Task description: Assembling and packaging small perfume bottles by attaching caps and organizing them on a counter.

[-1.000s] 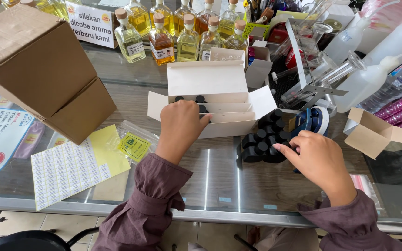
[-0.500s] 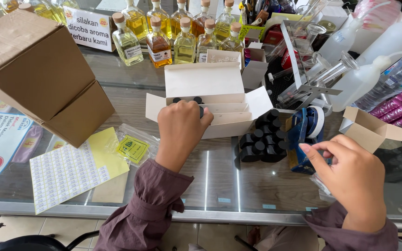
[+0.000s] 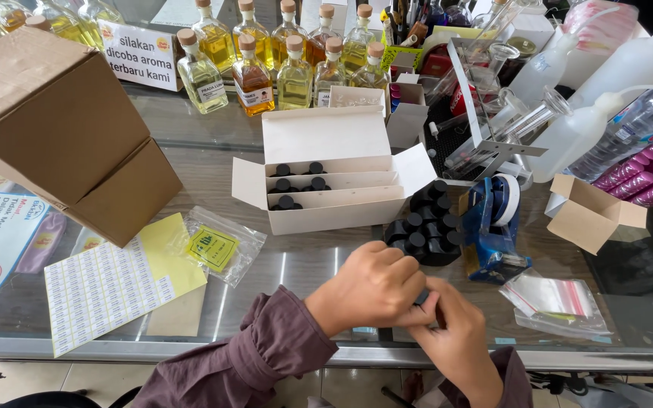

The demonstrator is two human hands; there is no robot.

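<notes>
A glass shop counter carries everything here, with a row of clear cork-stoppered bottles of yellow liquid along its far side. The biggest thing is the closed brown cardboard carton at the left; its contents are hidden. In the middle stands the open white cardboard box with paper dividers, holding a few small black-capped bottles in its left part, the rest of its rows look empty. Just right of it is the loose cluster of small black bottles, and beyond, an empty little brown box.

The left hand and right hand meet near the counter edge, fingers closed together around a small dark object, likely one such bottle. I judge the step is handling one bottle by hand; the next move needs a steady grip
</notes>
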